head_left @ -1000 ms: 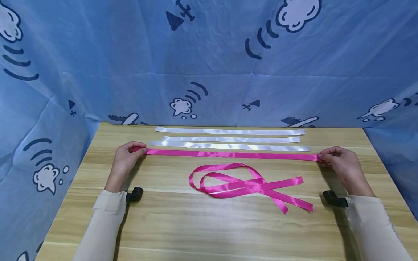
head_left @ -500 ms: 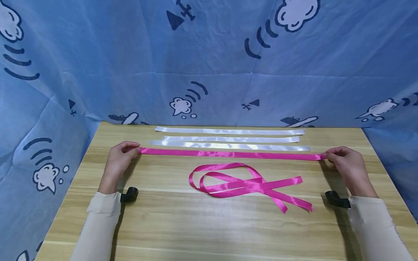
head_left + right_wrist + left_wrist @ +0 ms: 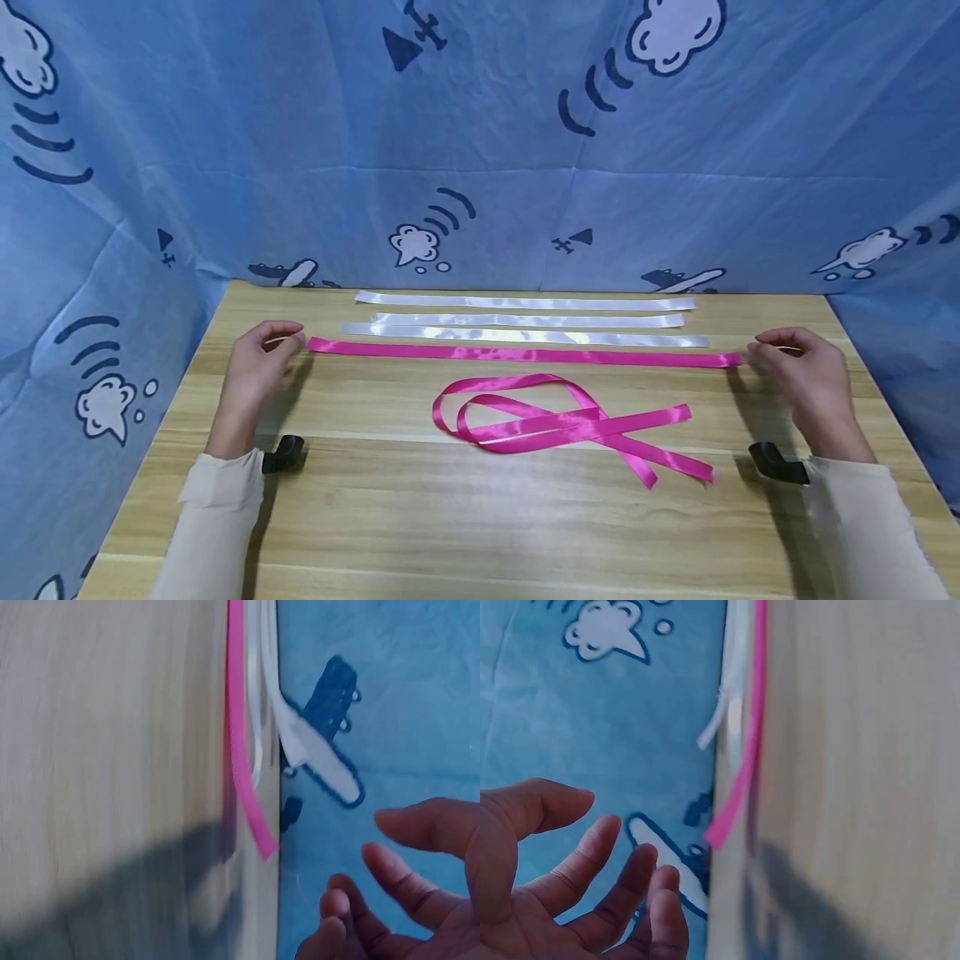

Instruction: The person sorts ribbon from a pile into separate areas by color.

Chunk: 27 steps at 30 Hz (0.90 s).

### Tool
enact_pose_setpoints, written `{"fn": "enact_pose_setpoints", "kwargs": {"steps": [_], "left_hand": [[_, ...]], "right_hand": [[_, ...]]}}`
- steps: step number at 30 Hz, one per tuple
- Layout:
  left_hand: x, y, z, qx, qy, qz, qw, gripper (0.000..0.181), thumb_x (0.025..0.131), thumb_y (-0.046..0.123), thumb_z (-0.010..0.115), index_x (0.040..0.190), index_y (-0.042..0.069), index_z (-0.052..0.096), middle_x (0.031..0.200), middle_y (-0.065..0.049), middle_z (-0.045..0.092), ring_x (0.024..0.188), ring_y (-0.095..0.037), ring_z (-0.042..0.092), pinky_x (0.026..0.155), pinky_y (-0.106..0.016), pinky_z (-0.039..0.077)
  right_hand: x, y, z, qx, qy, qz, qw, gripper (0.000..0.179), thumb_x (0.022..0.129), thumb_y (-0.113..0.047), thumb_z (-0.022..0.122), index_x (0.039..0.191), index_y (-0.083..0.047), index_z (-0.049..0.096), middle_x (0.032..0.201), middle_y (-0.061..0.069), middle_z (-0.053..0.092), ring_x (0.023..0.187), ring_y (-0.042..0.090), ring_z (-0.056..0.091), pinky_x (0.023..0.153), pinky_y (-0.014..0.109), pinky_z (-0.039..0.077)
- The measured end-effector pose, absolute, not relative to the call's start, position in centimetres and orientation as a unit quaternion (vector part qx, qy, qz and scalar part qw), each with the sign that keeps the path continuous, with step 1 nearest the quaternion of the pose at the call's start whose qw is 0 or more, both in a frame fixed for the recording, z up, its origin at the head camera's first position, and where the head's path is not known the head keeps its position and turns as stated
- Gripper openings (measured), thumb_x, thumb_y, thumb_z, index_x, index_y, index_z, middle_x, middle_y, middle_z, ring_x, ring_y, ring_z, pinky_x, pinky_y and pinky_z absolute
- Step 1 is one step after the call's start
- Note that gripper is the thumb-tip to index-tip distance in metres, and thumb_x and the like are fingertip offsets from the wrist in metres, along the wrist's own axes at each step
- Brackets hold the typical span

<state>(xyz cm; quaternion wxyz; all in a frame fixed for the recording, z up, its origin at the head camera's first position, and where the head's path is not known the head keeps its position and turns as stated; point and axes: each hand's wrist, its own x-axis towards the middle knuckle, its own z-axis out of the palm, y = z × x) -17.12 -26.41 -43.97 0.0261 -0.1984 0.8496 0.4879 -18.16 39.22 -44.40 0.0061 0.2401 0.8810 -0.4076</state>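
Note:
A long pink ribbon [image 3: 525, 354] lies stretched straight from left to right across the table. Just past its left end [image 3: 718, 831] is my left hand [image 3: 258, 358], thumb and fingers parted, holding nothing. At the other end my right hand [image 3: 810, 375] is likewise off the ribbon; in the right wrist view a gap separates its fingertips [image 3: 386, 817] from the pink end. Nearer to me, more pink ribbon [image 3: 555, 429] lies in loose overlapping loops, its ends pointing right. Behind the straight pink ribbon run three white ribbons [image 3: 525, 302], roughly parallel to it.
The wooden table [image 3: 480, 525] carries all the ribbons. A blue patterned cloth [image 3: 480, 125] hangs along its back edge and both sides. Dark wrist-worn devices [image 3: 283, 454] jut inward from both sleeves.
Both hands drew outward, the left one farther. Their fingers, which pinched the two ends of the straight pink ribbon, have let go. The ribbon's left end has shifted left; the loops stay put.

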Motion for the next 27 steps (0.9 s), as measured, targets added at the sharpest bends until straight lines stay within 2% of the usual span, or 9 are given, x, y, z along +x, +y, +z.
{"fn": "enact_pose_setpoints", "kwargs": {"steps": [5,11,19,24,27], "left_hand": [[-17.0,-25.2,-42.9,-0.151,0.865,0.479,0.003,0.039,0.104,0.028,0.062,0.133,0.001,0.066,0.124,-0.009,0.065,0.098,-0.010,0.056,0.078,-0.018,0.048],[-16.6,-23.4,-42.3,-0.099,0.865,0.491,0.021,0.039,0.105,0.030,0.063,0.130,0.001,0.067,0.119,-0.008,0.067,0.096,-0.009,0.057,0.077,-0.018,0.048],[-16.2,-21.0,-42.7,-0.072,0.858,0.507,0.035,0.033,0.104,0.024,0.064,0.127,0.000,0.068,0.123,-0.018,0.069,0.099,-0.014,0.060,0.082,-0.018,0.049],[-16.2,-20.1,-42.7,-0.073,0.848,0.525,0.032,0.032,0.104,0.024,0.065,0.127,0.002,0.069,0.126,-0.016,0.069,0.101,-0.011,0.061,0.085,-0.016,0.049],[-16.2,-19.6,-42.7,-0.068,0.843,0.533,0.029,0.030,0.104,0.024,0.066,0.126,0.004,0.069,0.128,-0.014,0.068,0.102,-0.011,0.062,0.086,-0.016,0.048]], "right_hand": [[-17.8,37.4,-43.8,0.175,0.892,-0.415,-0.032,0.022,0.103,-0.027,0.066,0.115,-0.008,0.065,0.096,-0.026,0.053,0.089,0.000,0.050,0.068,0.009,0.045],[-17.4,35.2,-43.2,0.111,0.901,-0.417,-0.047,0.033,0.103,-0.027,0.066,0.120,0.001,0.065,0.097,-0.028,0.056,0.093,-0.002,0.052,0.070,0.011,0.044],[-17.4,32.5,-42.9,0.056,0.897,-0.437,-0.046,0.030,0.103,-0.023,0.067,0.123,0.000,0.067,0.107,-0.023,0.061,0.105,-0.007,0.052,0.075,0.011,0.045],[-17.6,30.9,-43.1,0.020,0.880,-0.471,-0.047,0.030,0.103,-0.020,0.069,0.125,0.000,0.068,0.117,-0.020,0.064,0.111,-0.005,0.056,0.082,0.008,0.047],[-17.7,30.0,-43.2,-0.001,0.871,-0.489,-0.047,0.027,0.102,-0.018,0.070,0.124,-0.002,0.068,0.120,-0.013,0.066,0.112,-0.004,0.060,0.087,0.006,0.048]]}}
